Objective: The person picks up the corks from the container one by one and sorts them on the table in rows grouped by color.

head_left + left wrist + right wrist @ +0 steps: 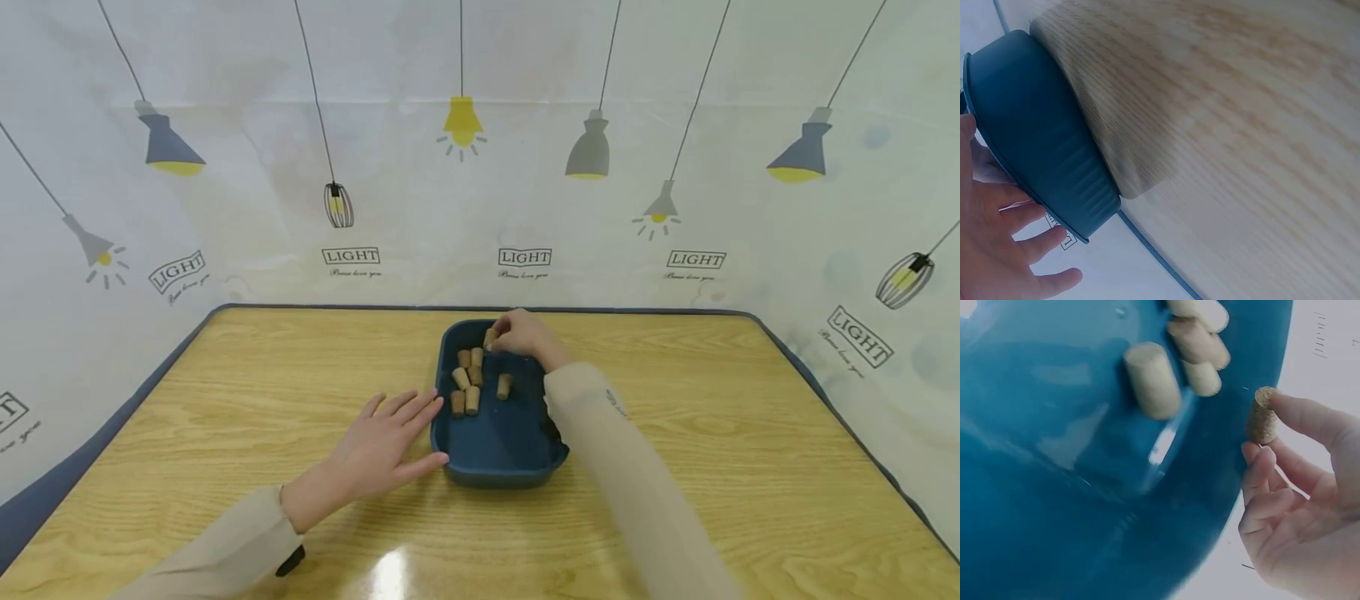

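A dark blue oblong tub [498, 454] stands on the wooden table. Several tapered cork stoppers [472, 400] lie along its left side, and one more stopper [504, 386] lies apart near the middle. At the far end of the tub my right hand [525, 335] pinches a cork stopper [1263, 417] between thumb and fingers. My left hand [386, 446] has its fingers spread, with fingertips at the tub's left rim. From the left wrist view, that hand [997, 231] is beside the tub's outer wall [1041, 119] and holds nothing.
The light wooden table [300, 358] reaches back to a pale backdrop [420, 183] printed with hanging lamps. A dark blue edge [600, 312] runs along the table's far side. Beige sleeves [622, 467] cover both forearms.
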`<control>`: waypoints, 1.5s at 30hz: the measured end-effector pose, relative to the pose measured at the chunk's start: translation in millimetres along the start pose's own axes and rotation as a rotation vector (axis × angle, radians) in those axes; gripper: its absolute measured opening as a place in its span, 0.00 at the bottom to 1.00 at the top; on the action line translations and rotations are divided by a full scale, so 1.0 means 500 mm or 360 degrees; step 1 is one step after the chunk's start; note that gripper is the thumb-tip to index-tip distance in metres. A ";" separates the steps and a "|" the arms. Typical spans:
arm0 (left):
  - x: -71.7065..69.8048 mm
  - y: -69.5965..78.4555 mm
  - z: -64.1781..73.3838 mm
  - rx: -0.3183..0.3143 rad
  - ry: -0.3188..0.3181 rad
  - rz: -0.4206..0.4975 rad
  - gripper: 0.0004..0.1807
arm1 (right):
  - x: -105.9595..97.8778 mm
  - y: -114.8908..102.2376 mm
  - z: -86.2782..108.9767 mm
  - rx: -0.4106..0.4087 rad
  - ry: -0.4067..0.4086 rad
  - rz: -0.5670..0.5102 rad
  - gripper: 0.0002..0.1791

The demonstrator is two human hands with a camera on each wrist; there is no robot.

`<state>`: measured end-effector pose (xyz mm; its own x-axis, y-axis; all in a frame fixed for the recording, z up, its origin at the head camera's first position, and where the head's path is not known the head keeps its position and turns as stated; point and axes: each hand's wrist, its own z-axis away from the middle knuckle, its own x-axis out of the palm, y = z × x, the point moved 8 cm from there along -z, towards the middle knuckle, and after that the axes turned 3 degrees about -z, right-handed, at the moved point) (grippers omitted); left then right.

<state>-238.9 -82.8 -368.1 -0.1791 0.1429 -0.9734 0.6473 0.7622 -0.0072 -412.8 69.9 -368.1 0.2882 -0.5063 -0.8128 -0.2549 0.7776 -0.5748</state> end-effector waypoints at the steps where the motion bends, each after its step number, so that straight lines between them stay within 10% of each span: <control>1: 0.000 0.000 0.000 0.0001 0.0003 0.0000 0.39 | -0.006 -0.001 -0.003 -0.0031 -0.0010 0.0013 0.21; 15: 0.004 -0.003 0.003 -0.0025 -0.0038 -0.0003 0.40 | -0.089 -0.042 0.086 -0.0234 -0.0020 0.0128 0.22; 45: 0.003 -0.001 0.001 -0.0012 -0.0017 0.0042 0.40 | -0.143 0.081 0.220 -0.0459 0.0119 -0.0064 0.20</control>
<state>-239.2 -83.1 -369.8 -0.1541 0.1560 -0.9757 0.6461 0.7630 0.0199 -342.3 178.3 -322.9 0.2373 -0.5688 -0.7875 -0.4992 0.6240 -0.6012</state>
